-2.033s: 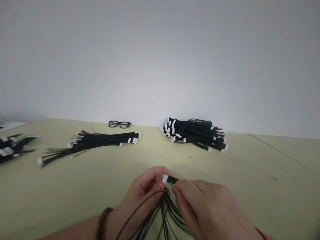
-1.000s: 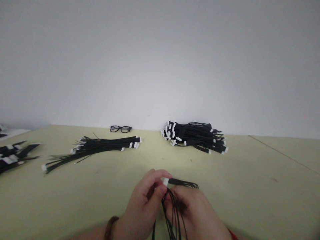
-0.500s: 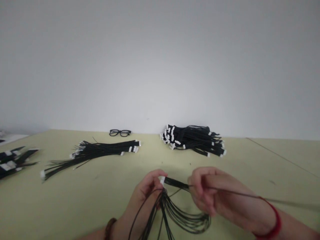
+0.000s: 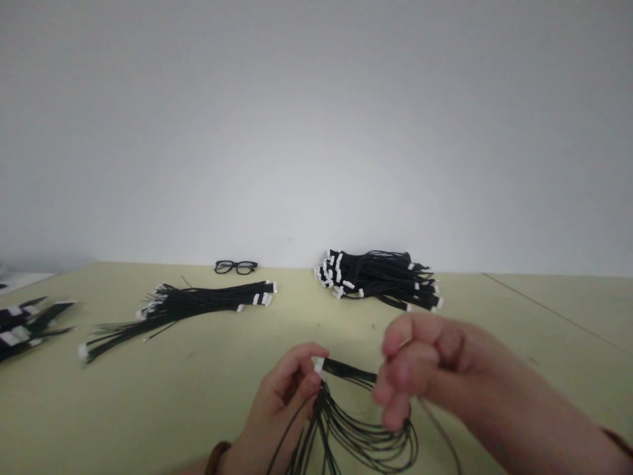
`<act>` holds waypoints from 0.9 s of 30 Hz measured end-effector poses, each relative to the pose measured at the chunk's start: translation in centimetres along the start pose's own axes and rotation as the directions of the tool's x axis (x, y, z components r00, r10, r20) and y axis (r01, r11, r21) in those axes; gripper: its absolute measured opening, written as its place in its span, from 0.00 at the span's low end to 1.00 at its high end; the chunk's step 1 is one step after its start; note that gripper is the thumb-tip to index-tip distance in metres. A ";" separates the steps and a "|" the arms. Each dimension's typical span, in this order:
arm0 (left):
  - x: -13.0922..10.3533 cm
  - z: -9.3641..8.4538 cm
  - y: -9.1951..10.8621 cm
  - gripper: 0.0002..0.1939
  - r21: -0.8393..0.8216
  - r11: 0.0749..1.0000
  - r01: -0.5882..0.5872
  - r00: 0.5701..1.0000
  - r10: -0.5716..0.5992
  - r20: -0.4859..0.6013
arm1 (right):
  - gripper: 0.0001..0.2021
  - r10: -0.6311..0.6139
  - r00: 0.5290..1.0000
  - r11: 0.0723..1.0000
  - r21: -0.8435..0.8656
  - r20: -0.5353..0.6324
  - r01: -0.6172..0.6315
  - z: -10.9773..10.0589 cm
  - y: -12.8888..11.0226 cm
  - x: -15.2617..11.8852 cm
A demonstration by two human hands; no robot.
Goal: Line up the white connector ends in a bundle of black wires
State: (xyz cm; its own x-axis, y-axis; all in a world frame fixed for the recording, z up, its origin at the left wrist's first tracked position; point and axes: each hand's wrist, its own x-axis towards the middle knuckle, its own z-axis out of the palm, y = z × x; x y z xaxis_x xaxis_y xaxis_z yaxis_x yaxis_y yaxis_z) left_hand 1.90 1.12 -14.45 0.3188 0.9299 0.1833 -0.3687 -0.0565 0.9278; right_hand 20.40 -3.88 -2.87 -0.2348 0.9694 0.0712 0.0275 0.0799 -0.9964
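The left hand (image 4: 289,389) pinched the limp, light wire bundle (image 4: 356,422) at its white connector (image 4: 319,365); the right hand (image 4: 420,369), curled, gripped one strand.

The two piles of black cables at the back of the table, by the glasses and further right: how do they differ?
The left pile lies flat and fanned, its wires stretched long and tapering toward the left; the right pile is heaped higher and more compact. The left pile shows few white plugs, mostly at its ends; the right pile shows many, clustered at its left end. The glasses sit just behind the left pile. Both are black wires with white plugs on the green table.
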 end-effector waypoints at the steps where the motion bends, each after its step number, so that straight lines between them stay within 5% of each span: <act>1: -0.2 0.0 -0.1 0.12 0.009 1.000 -0.012 1.000 0.012 0.027 | 0.01 0.078 0.997 0.989 -0.127 0.010 -0.076 0.9 1.0 -0.1; 4: -0.6 -0.1 0.0 0.11 0.076 0.995 -0.071 0.993 0.063 0.096 | 0.06 -0.054 0.999 0.804 -0.594 -0.005 0.040 2.6 3.4 -0.2; 6: -0.7 -0.2 0.2 0.11 0.127 0.986 -0.112 0.990 0.099 0.101 | 0.09 -0.221 0.975 0.660 -0.737 -0.001 0.148 3.1 4.1 -0.1; 12: -0.6 0.1 0.5 0.10 0.093 0.992 -0.085 0.996 0.081 0.046 | 0.10 -0.330 0.942 0.550 -0.798 0.065 0.248 2.2 4.5 -0.3; 19: -0.6 0.0 0.1 0.10 0.018 0.998 -0.054 0.997 0.052 0.064 | 0.12 -0.512 0.837 0.190 -0.925 0.194 0.330 1.6 6.0 -0.5; 22: -0.7 -0.2 0.2 0.10 0.066 0.995 -0.074 0.994 0.068 0.082 | 0.17 -0.560 0.804 0.148 -0.931 0.201 0.335 1.9 6.0 -0.4; 27: -0.8 -0.2 0.1 0.10 0.048 0.996 -0.079 0.992 0.074 0.101 | 0.18 -0.541 0.812 0.145 -0.927 0.218 0.345 2.0 5.8 -0.5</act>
State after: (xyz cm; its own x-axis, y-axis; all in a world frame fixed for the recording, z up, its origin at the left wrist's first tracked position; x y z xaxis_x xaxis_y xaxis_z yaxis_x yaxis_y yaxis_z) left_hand 1.39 0.48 -14.56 0.3774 0.8817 0.2832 -0.3507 -0.1469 0.9249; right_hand 18.70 -4.34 -8.74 -0.4171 0.6936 0.5873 0.8241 0.5612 -0.0775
